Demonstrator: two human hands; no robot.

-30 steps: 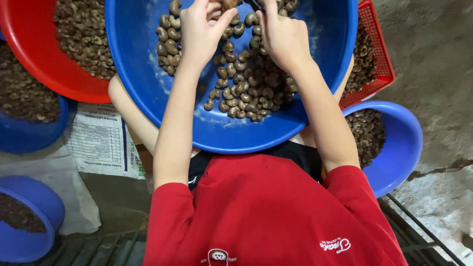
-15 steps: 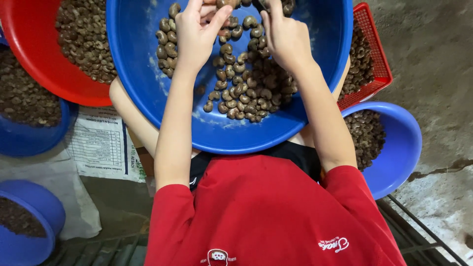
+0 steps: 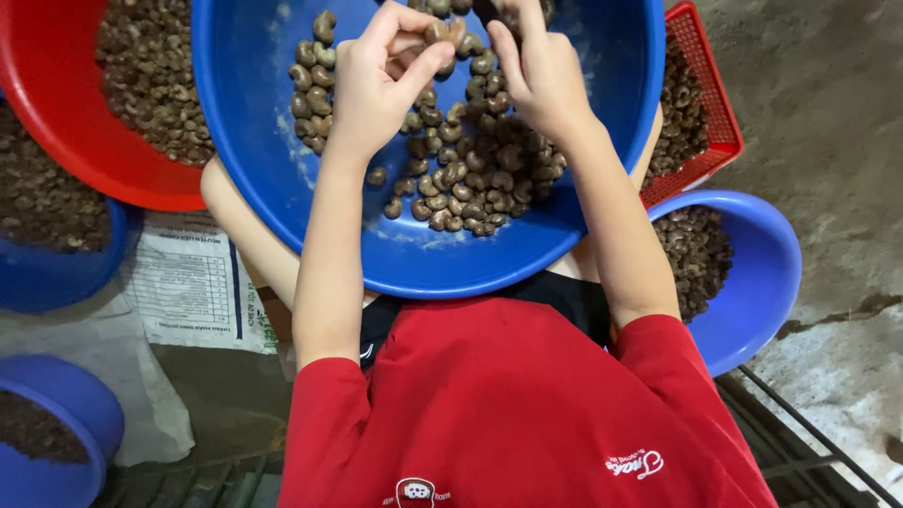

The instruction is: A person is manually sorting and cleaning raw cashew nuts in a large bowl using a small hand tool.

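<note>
A big blue bowl (image 3: 254, 141) rests on my lap and holds a heap of brown cashew nuts (image 3: 470, 169). Both my hands are over the heap near the bowl's far side. My left hand (image 3: 376, 89) pinches one cashew nut (image 3: 438, 32) between thumb and fingers. My right hand (image 3: 538, 68) is curled close beside it, its fingertips cut by the top edge of the view, gripping what looks like a small dark tool (image 3: 486, 11). The two hands nearly touch at the nut.
A red bowl (image 3: 56, 132) of nuts sits at the upper left, with blue bowls (image 3: 56, 282) below it and at the lower left (image 3: 85, 414). A red crate (image 3: 715, 113) and a blue bowl (image 3: 762, 273) of nuts stand on the right. Printed paper (image 3: 188, 282) lies on the concrete floor.
My hands have come lower in the view and drawn together. My left hand's fingers have closed around a single nut lifted off the heap.
</note>
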